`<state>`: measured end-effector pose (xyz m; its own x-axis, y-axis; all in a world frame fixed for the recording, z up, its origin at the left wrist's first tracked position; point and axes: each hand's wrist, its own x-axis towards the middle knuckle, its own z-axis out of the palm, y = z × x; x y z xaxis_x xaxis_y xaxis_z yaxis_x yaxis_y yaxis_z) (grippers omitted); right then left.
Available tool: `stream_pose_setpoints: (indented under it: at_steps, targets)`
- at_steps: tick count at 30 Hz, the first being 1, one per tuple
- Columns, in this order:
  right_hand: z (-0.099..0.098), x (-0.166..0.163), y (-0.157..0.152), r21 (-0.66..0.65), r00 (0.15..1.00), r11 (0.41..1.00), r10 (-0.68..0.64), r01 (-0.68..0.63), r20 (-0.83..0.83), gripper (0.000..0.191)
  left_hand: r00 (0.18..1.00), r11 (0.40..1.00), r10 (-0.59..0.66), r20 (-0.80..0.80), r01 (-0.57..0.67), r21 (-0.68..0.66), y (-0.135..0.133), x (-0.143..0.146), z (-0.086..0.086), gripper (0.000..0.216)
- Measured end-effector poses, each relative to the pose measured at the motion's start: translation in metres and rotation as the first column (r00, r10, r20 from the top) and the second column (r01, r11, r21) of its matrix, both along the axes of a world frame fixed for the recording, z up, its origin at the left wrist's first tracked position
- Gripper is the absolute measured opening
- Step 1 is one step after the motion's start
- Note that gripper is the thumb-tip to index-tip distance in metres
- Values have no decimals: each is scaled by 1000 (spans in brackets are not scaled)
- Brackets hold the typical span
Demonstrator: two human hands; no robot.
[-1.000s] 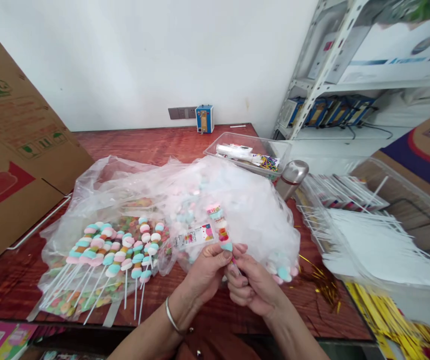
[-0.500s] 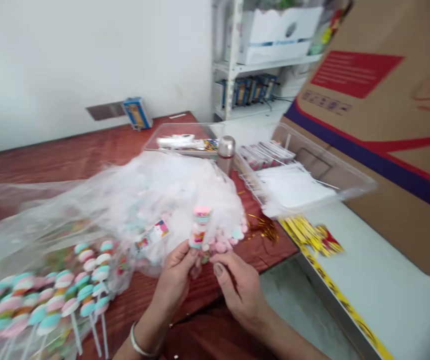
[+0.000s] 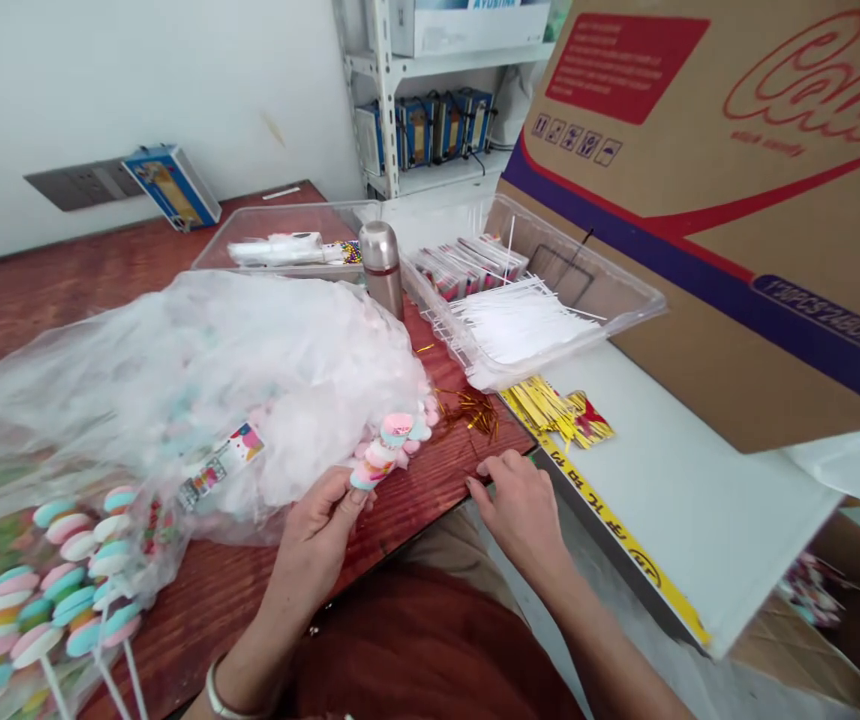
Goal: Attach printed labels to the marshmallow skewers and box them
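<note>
A short stack of marshmallows and sweets (image 3: 377,455) is pinched at its lower end between the thumb and fingers of the left hand (image 3: 325,525), just above the near edge of the reddish wooden surface (image 3: 434,490). Its long axis is tilted: the blue-and-white end is set low by the left thumb, and the pink end is pointed up, away from the body and towards the right. Whether a stick runs out below cannot be told, that part being covered by the hand.

The right hand (image 3: 520,510) is held well apart from the stack, at the corner of the surface, with its fingers loosely bent and a gap left between thumb and forefinger (whether the fingertips are rested on the wood cannot be made out). Beyond it, thin coppery ties (image 3: 471,412) are scattered, and yellow strips (image 3: 539,405) are bunched just beside them.

Behind the stack, a large cloudy plastic bag (image 3: 287,370) is spread, with marshmallows seen at its open right side. At the left, finished skewers (image 3: 74,530) are laid with their white sticks directed towards the near edge.
</note>
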<state>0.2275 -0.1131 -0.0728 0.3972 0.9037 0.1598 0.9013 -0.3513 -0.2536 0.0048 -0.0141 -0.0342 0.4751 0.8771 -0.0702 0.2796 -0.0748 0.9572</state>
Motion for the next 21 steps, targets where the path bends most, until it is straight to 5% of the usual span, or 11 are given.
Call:
stream_pose_setpoints:
  at_steps: [8,12,15,17,21]
  targets:
    - [0,-1,16,-4,991,999,44,-44,123,17,960,917,-17,-279,126,379,3,5,18,22]
    - [18,-8,19,124,980,992,-39,15,193,24,843,781,-10,-537,343,523,-2,4,18,25]
    - [40,-31,26,208,949,974,15,-85,314,26,765,674,-5,-644,478,563,-8,6,18,26]
    - [50,-51,29,194,928,957,138,-215,347,26,766,652,17,-643,479,588,-12,8,19,26]
    - [48,-83,30,236,926,910,284,-342,249,24,848,701,73,-525,331,632,-15,5,15,32]
